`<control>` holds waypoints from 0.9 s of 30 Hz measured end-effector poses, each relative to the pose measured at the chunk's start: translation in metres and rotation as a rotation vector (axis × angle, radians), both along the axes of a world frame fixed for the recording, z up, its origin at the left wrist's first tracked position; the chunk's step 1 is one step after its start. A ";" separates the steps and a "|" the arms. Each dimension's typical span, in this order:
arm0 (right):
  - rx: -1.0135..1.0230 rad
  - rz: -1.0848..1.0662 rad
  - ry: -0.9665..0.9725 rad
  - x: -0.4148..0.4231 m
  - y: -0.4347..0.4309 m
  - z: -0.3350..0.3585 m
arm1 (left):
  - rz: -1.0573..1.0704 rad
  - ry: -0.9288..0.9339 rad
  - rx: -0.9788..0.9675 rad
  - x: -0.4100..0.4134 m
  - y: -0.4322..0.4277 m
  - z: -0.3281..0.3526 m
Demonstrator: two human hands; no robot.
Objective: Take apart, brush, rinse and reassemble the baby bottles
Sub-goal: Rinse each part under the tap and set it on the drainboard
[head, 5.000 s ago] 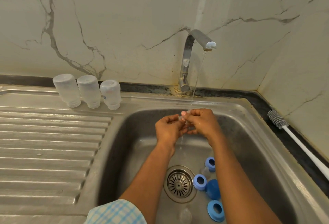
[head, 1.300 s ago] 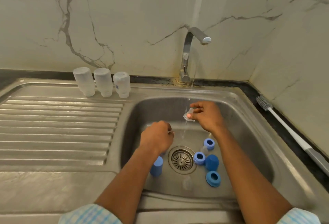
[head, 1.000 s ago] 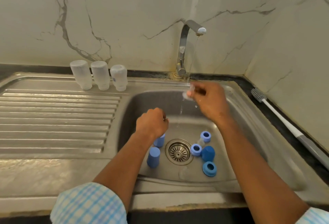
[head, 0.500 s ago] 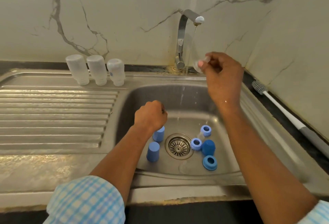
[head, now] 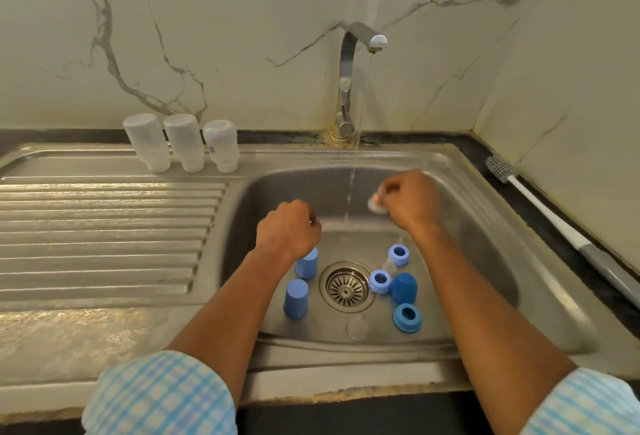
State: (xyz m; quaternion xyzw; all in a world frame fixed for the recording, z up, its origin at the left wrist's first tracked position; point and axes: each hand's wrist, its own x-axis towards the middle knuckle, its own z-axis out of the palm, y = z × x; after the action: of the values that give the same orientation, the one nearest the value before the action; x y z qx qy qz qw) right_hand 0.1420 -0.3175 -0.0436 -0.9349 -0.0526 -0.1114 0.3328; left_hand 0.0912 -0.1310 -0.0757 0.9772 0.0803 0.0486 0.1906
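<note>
Right hand [head: 412, 202] pinches a clear teat [head: 375, 204] just right of the water stream [head: 350, 189]; left hand [head: 289, 230] is clenched, contents unseen. Wet silicone may slip toward the drain [head: 346, 286].

Cream marble-effect wall [head: 242, 36] with grey veins, corner at right, dark counter strip [head: 62, 135] along its base, steel drainboard [head: 104, 227], even light.

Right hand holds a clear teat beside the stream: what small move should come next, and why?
Probably shift the right hand slightly left so the teat sits under the stream; the water now falls just beside it, between the hands.
</note>
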 end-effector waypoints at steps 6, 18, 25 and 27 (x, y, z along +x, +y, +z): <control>0.262 0.109 -0.358 -0.004 0.004 0.025 | -0.011 0.006 -0.006 -0.001 -0.001 0.000; 0.026 0.063 0.128 0.001 0.001 -0.008 | -0.002 0.010 -0.005 0.000 0.000 0.000; 0.120 0.016 -0.073 0.001 0.006 0.002 | -0.005 0.016 -0.004 -0.002 -0.001 0.001; 0.015 -0.002 0.109 0.004 0.004 -0.010 | 0.006 0.012 0.000 -0.002 0.000 0.002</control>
State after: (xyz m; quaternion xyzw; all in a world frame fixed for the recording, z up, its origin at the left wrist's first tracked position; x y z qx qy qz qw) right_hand 0.1461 -0.3136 -0.0537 -0.9372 -0.0327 -0.0609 0.3419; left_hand 0.0892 -0.1308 -0.0739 0.9772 0.0844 0.0431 0.1899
